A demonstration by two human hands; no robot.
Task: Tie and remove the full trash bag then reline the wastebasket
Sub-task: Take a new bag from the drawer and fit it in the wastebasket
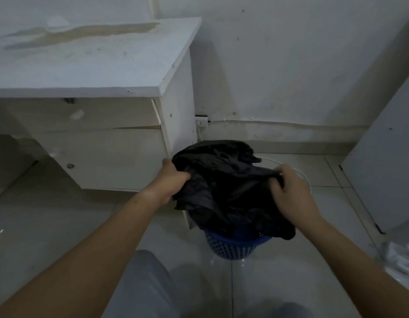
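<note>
Black trash bag (228, 180) over wastebasket (231, 245) | left hand (170, 180), right hand (293, 191) fingers clamped on film | step: gathering, judged | next: knot

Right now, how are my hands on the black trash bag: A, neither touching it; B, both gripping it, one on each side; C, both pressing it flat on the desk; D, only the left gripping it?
B: the left hand and the right hand each grip a side of the black trash bag above the blue wastebasket.

home bedroom (white desk (93, 72), tiled floor (268, 283))
</note>
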